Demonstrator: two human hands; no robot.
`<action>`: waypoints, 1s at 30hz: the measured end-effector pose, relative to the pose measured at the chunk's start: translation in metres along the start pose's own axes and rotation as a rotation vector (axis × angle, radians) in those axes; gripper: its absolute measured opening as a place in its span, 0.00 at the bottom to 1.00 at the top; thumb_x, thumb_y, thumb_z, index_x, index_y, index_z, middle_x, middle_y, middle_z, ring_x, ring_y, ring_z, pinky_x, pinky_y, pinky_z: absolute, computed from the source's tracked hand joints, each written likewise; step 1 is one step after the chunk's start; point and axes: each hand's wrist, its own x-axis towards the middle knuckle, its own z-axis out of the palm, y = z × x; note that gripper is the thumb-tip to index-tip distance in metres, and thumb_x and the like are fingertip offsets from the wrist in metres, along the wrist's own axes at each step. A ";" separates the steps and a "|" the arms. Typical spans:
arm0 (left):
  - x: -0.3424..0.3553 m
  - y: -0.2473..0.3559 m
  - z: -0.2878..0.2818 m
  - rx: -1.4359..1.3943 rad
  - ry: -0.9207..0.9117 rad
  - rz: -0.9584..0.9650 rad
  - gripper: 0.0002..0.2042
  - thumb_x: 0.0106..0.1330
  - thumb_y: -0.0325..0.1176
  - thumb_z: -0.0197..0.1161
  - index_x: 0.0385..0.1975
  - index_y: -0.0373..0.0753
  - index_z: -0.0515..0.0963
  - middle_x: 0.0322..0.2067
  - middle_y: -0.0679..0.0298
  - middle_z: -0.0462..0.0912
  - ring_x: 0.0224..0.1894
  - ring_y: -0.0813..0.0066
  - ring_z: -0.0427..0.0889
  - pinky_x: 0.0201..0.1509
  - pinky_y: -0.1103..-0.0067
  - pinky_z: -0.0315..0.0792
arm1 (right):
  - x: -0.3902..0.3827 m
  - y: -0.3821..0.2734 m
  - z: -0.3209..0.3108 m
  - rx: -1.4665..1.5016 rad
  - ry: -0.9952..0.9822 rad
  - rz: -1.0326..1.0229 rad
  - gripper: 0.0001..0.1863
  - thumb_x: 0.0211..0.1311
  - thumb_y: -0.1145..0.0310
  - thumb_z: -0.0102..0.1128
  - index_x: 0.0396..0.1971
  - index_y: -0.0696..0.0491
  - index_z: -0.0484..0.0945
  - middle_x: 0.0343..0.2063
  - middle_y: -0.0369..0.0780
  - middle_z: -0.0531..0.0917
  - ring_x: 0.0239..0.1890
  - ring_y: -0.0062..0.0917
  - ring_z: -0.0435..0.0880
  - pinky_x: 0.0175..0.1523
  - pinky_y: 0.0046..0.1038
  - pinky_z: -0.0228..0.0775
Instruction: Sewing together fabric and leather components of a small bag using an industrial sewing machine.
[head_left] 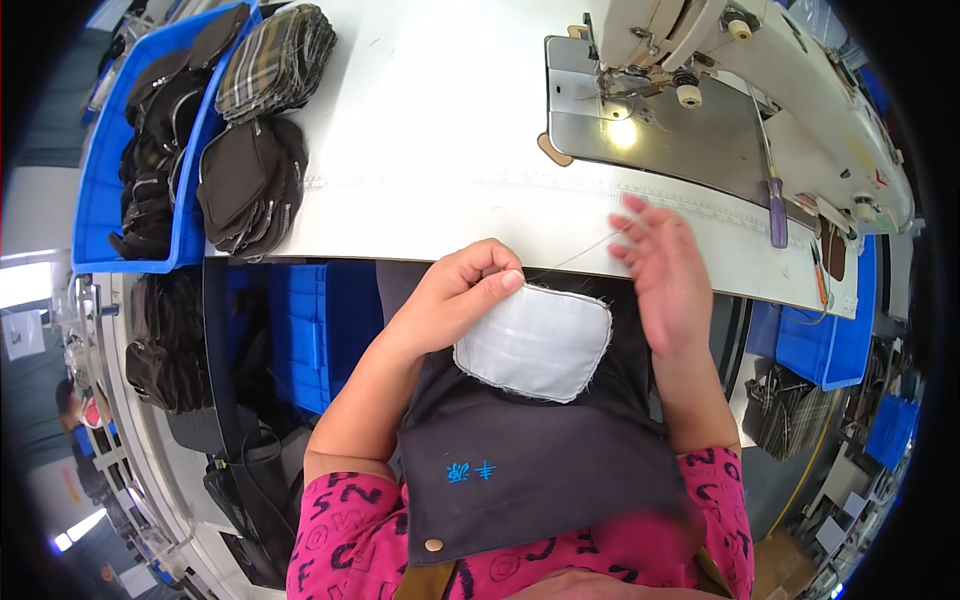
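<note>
My left hand (pixel 462 300) pinches the upper left corner of a white, rounded fabric panel (pixel 535 345) between thumb and fingers. The panel has frayed edges and lies over my lap, in front of the table's edge. From that corner a thin thread (pixel 585 250) runs up and right, pulled nearly straight, to the fingers of my right hand (pixel 662 270). The right hand is raised by the table edge, its fingers curled around the thread's end and slightly blurred. Beyond it stands a white sewing machine (pixel 810 110) with its lamp lit over a metal plate (pixel 690 140).
A purple-handled screwdriver (pixel 777 215) lies on the white table (pixel 430 130) at right. Dark pouches (pixel 250 185) and plaid pieces (pixel 277 62) are stacked at left, beside a blue bin (pixel 190 225) of dark pieces. Another blue bin (pixel 840 345) is below right.
</note>
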 end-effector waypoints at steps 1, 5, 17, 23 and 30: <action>0.000 -0.001 -0.001 -0.007 -0.021 -0.018 0.06 0.75 0.33 0.61 0.39 0.37 0.77 0.34 0.76 0.77 0.38 0.89 0.70 0.45 0.86 0.66 | 0.000 0.000 0.003 0.002 -0.009 0.006 0.16 0.79 0.60 0.48 0.54 0.54 0.74 0.61 0.45 0.76 0.60 0.35 0.78 0.62 0.37 0.71; 0.001 0.000 0.002 -0.059 -0.093 -0.061 0.08 0.77 0.35 0.59 0.41 0.37 0.77 0.36 0.74 0.79 0.40 0.88 0.72 0.46 0.85 0.67 | -0.015 -0.005 0.008 -0.694 -0.302 -0.228 0.36 0.60 0.66 0.70 0.68 0.56 0.68 0.59 0.40 0.78 0.60 0.26 0.77 0.63 0.33 0.68; -0.012 -0.015 -0.012 -0.426 -0.122 -0.036 0.35 0.68 0.61 0.64 0.63 0.40 0.69 0.54 0.62 0.79 0.57 0.76 0.75 0.63 0.77 0.68 | -0.027 0.007 0.008 -0.709 -0.351 0.025 0.08 0.68 0.68 0.66 0.37 0.57 0.80 0.28 0.30 0.79 0.31 0.12 0.72 0.39 0.18 0.66; -0.029 -0.031 -0.016 -0.534 -0.110 -0.101 0.44 0.56 0.48 0.81 0.68 0.38 0.63 0.60 0.62 0.75 0.64 0.73 0.73 0.70 0.74 0.64 | -0.026 0.019 0.001 -0.463 -0.230 0.017 0.08 0.73 0.68 0.63 0.40 0.58 0.78 0.30 0.28 0.78 0.33 0.09 0.70 0.40 0.15 0.64; -0.033 -0.034 -0.002 -0.526 -0.007 -0.099 0.35 0.64 0.28 0.73 0.69 0.36 0.62 0.58 0.62 0.78 0.59 0.76 0.77 0.66 0.75 0.70 | -0.024 0.025 -0.005 -0.430 -0.209 -0.020 0.08 0.72 0.69 0.64 0.43 0.58 0.77 0.35 0.31 0.80 0.33 0.09 0.71 0.42 0.15 0.65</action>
